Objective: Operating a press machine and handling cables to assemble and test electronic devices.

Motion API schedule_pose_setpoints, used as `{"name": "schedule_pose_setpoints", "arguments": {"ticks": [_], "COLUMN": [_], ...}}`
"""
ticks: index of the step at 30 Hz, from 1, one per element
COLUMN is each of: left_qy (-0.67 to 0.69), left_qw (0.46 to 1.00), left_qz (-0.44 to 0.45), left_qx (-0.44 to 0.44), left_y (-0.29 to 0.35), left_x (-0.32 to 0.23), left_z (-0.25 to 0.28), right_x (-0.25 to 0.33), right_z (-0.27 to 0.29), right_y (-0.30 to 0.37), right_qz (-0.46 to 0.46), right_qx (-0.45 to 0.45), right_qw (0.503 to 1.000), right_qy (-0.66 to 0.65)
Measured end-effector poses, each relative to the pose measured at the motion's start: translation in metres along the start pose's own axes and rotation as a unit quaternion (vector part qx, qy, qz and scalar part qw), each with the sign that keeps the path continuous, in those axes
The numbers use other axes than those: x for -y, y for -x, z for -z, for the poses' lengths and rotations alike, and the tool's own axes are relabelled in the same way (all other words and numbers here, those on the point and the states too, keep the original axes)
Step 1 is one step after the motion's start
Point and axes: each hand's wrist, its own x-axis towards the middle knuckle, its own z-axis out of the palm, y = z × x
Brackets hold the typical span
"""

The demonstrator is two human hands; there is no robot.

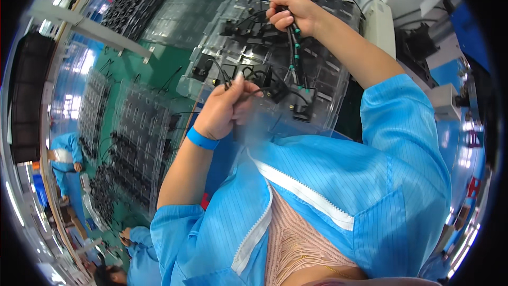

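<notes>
My left hand [227, 106] is closed, thumb up, with a thin black cable [254, 92] pinched in its fingers. It hovers at the near left side of a clear plastic tray [338, 87]. Farther off and to the right, my right hand [291, 13] is closed around a bundle of black cables with green bands [296, 55], which hang down toward me over the tray. Black cabled parts [302, 107] sit in the tray's compartments. My fingers hide the exact grip points. A blue band circles my left wrist.
Stacked clear trays [182, 21] lie beyond on the green work surface [168, 61]. More trays with black parts [140, 143] stand to the left. A pale rail [95, 30] crosses at upper left. A whitish device [379, 29] stands at right. Co-workers in blue [143, 251] are at lower left.
</notes>
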Motion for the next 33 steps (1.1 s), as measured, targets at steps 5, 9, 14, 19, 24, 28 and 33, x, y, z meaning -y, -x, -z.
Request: {"name": "schedule_pose_setpoints", "arguments": {"ticks": [5,9,14,19,24,28,33], "left_qy": [-0.020,-0.036,-0.053,-0.126,-0.008,0.076,0.125], "left_qw": [0.991,0.971,0.932,0.884,0.839,0.771,0.650], "left_qz": [-0.113,-0.181,-0.269,-0.269,-0.305,-0.329,-0.301], "left_qx": [-0.064,-0.149,-0.238,-0.362,-0.450,-0.540,-0.686], "left_y": [0.037,0.095,0.204,0.298,0.395,0.470,0.545], "left_x": [-0.023,-0.028,0.009,0.084,0.203,0.292,0.373], "left_z": [-0.019,-0.025,-0.041,-0.059,-0.063,-0.091,-0.127], "right_x": [0.008,0.009,-0.011,-0.067,-0.187,-0.309,-0.468], "right_z": [-0.009,-0.032,-0.081,-0.138,-0.205,-0.245,-0.306], "right_y": [0.001,0.015,0.040,0.081,0.116,0.143,0.178], "right_qz": [-0.005,-0.033,-0.108,-0.179,-0.246,-0.375,-0.537], "right_qx": [0.069,0.139,0.243,0.272,0.282,0.313,0.355], "right_qw": [0.997,0.989,0.961,0.931,0.894,0.830,0.716], "right_qy": [0.015,0.029,0.081,0.166,0.246,0.268,0.270]}}
